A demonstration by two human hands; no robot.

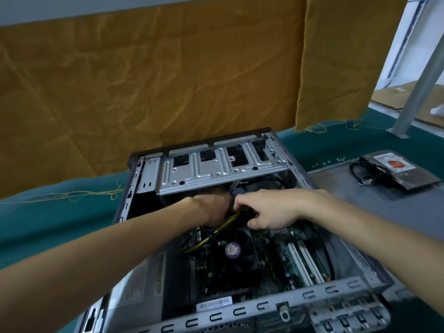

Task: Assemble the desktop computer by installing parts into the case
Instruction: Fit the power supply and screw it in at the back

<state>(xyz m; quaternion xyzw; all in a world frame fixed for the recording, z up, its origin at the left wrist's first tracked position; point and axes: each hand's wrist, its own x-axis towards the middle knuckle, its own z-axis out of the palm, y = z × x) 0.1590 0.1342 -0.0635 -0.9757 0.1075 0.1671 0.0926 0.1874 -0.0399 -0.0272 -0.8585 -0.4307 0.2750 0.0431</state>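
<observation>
Here, one open computer case (pixel 242 306) lies on its side on a surface (pixel 48 212) covered in green cloth, its interior facing up. Two hands reach into it from the near side and meet just below the silver drive cage (pixel 216 169), a stamped sheet-metal bracket with ribs and four dark cut-outs. The left hand (pixel 211 210) is sunk into the shadow under the cage; whether its fingers grip anything cannot be told. The right hand (pixel 266 210) curls its fingers round a dark connector or cable bundle, with yellow and black wires (pixel 216 233) trailing from the same spot down towards the motherboard (pixel 281 255). The exact part held is blurred and partly hidden by both hands.

One round black cooler fan (pixel 231 252) with a purple centre label sits on the green circuit board. Two white expansion slots (pixel 305 265) run beside it. A grey power supply (pixel 139 280) fills the near-left corner, largely covered by the left forearm.

To the right, well apart from the case, one hard drive (pixel 398 169) with a red-and-white label rests on a perforated grey panel (pixel 336 181), beside a coiled black cable (pixel 362 174). Creased mustard-yellow fabric (pixel 144 80) hangs behind.
</observation>
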